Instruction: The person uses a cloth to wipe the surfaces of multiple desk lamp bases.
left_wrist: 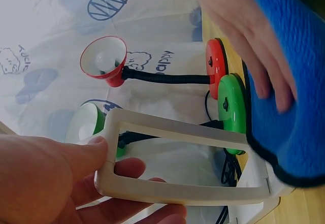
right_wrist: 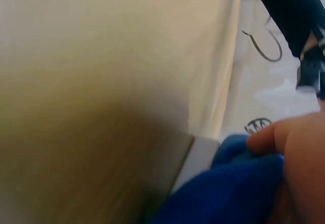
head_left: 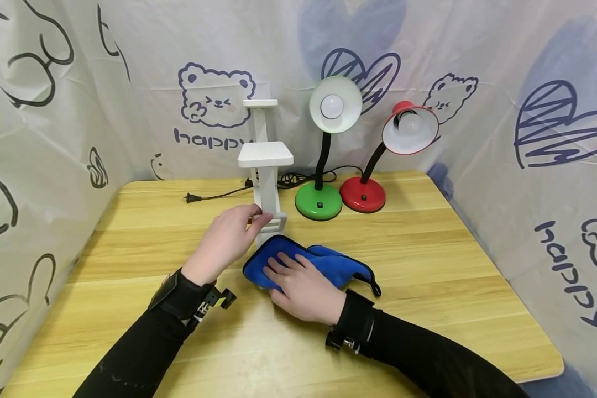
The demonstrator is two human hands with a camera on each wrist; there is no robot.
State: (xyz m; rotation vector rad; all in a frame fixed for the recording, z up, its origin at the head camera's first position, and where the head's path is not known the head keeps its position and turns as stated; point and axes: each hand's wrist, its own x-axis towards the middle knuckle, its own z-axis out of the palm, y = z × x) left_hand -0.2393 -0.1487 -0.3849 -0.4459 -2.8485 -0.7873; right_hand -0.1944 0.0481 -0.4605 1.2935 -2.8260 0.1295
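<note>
A white stand (head_left: 266, 156) with two small shelves rises near the middle of the table. At its lower front, my left hand (head_left: 229, 235) pinches a white rectangular frame (left_wrist: 177, 128), thumb on one side and fingers on the other. Across the foot of the stand lies a blue cloth (head_left: 335, 264) with black edging and a small loop at its right end. My right hand (head_left: 305, 287) rests on this cloth, fingers spread and mostly straight, pressing it down near the stand's base. The cloth hides part of that base.
Behind the cloth stand a green desk lamp (head_left: 318, 202) and a red desk lamp (head_left: 363, 195), both with black necks. A black cable with a plug (head_left: 193, 198) runs behind the stand. Printed white curtains (head_left: 144, 83) enclose the wooden table (head_left: 428, 265).
</note>
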